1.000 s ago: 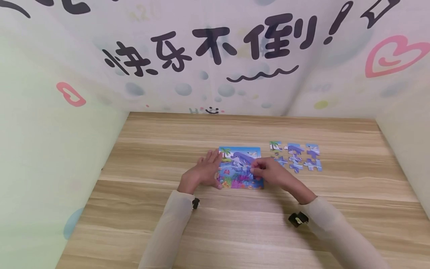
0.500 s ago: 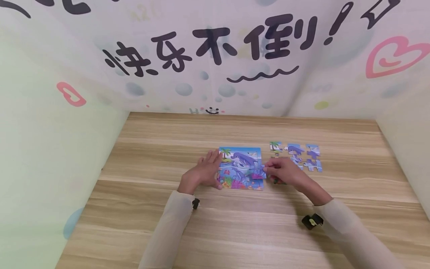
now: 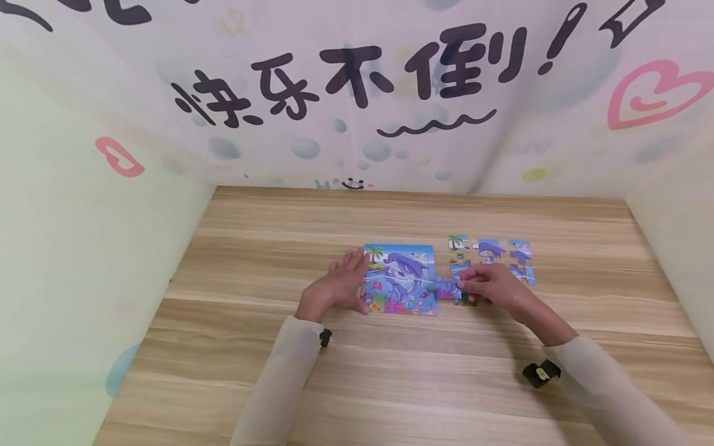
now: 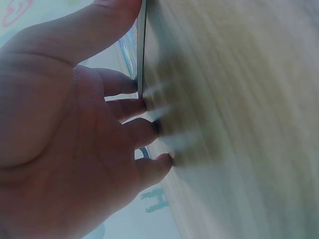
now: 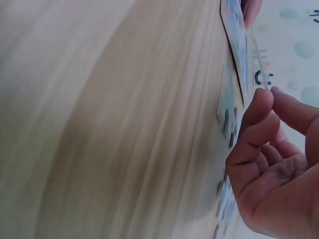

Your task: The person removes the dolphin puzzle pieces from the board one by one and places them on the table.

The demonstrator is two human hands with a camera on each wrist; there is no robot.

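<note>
A dolphin jigsaw puzzle board (image 3: 398, 246) lies flat on the wooden table, its sea picture facing up. My left hand (image 3: 337, 284) rests along its left side with fingers extended; in the left wrist view the fingertips touch down at the board's edge. My right hand (image 3: 493, 286) pinches a blue and purple puzzle piece (image 3: 448, 288) between thumb and index finger, just off the board's right edge. Seen edge-on in the right wrist view, that piece (image 5: 260, 62) is raised above the tabletop.
Right of the board lie several loose pieces, including a palm-tree piece (image 3: 457, 240), a dolphin piece (image 3: 489, 246) and a blue piece (image 3: 524, 274). Another piece (image 3: 462, 301) shows partly beneath my right hand. A printed curtain (image 3: 357, 142) hangs behind the table.
My right hand has carried the pinched piece from over the board's right part to the right, past its edge. The left hand has stayed in place.
</note>
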